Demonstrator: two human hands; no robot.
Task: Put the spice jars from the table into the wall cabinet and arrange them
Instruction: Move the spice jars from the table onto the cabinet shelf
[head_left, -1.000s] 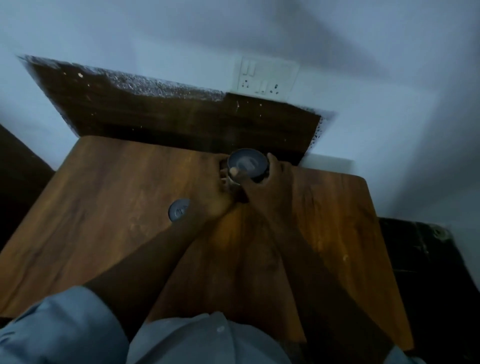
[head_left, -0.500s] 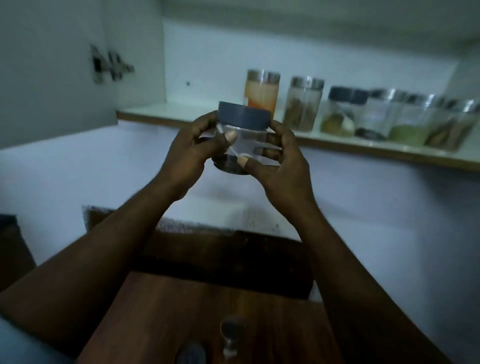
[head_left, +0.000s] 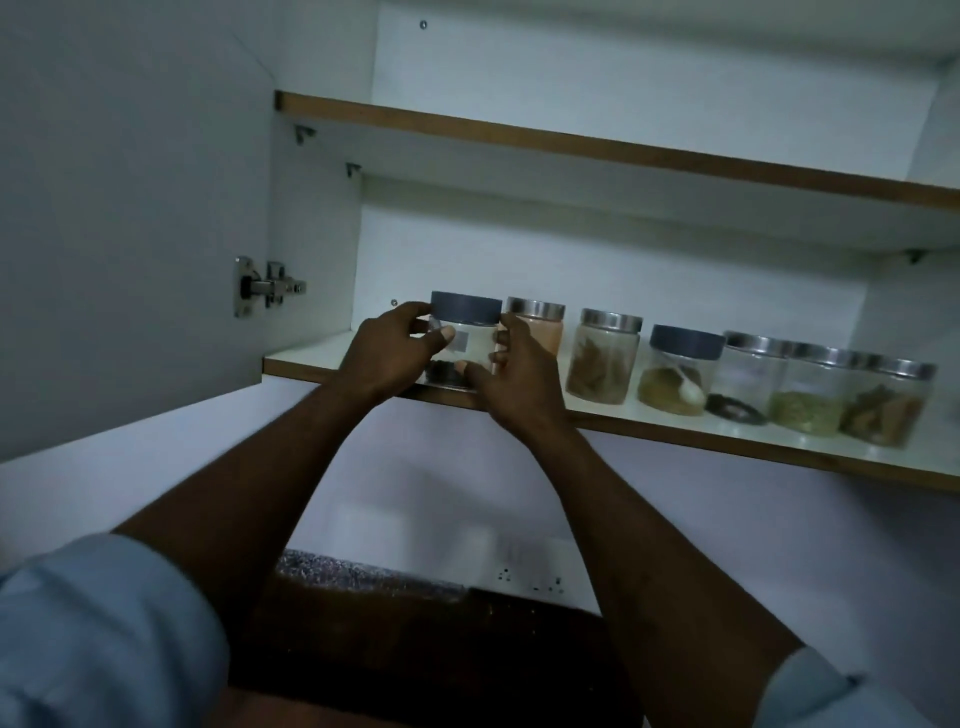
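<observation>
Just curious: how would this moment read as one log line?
step: placing jar | both hands on grey-lidded jar | lower shelf, left end of row

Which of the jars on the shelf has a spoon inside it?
The grey-lidded jar fourth from the left, holding brownish-green powder. A white spoon leans inside it; no other jar shows one.

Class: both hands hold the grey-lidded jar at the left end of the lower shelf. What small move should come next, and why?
Probably slide the jar a little further back, then let go. Its base sits near the shelf front edge, ahead of the row, and the left hand and right hand each keep a grip on its sides. It already stands beside the orange jar.
</observation>
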